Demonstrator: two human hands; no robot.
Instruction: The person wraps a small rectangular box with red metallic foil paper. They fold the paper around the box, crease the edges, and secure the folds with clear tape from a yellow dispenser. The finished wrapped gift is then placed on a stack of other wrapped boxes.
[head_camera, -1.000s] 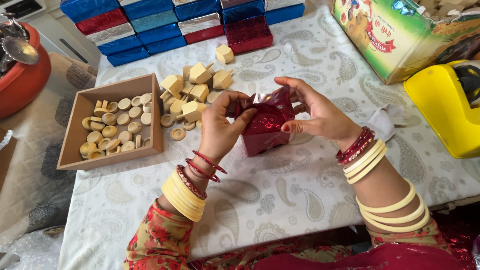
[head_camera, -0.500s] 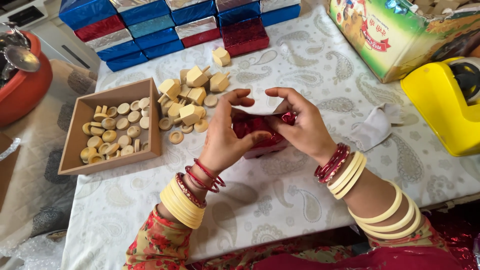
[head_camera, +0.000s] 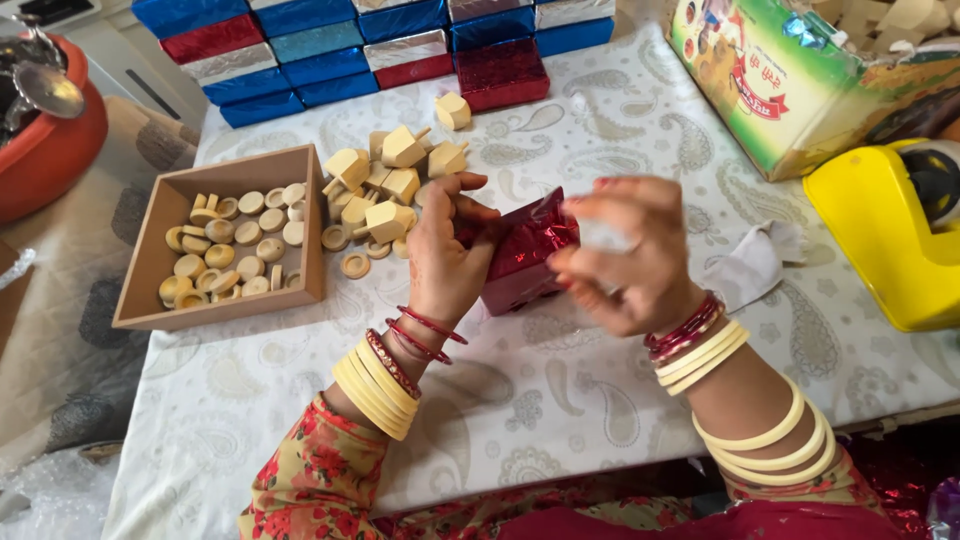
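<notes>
A small box wrapped in shiny red foil (head_camera: 520, 262) is held above the table between both hands. My left hand (head_camera: 445, 255) grips its left side, fingers curled over the top edge. On the box's right side is my right hand (head_camera: 628, 258), blurred, with the fingertips pinching the foil. Both wrists carry cream and red bangles. Just behind my left hand lies a heap of pale wooden spinning tops (head_camera: 385, 180).
A brown cardboard tray (head_camera: 148, 270) holds several wooden discs at left. Blue, red and silver foil-wrapped boxes (head_camera: 380, 40) are stacked at the back. A yellow tape dispenser (head_camera: 885, 235) and a green carton (head_camera: 790, 80) stand right, a white cloth scrap (head_camera: 755, 265) beside my right hand.
The red box has been turned and tipped upward between the hands. My right hand shifted from over the top to the right side of the box.
</notes>
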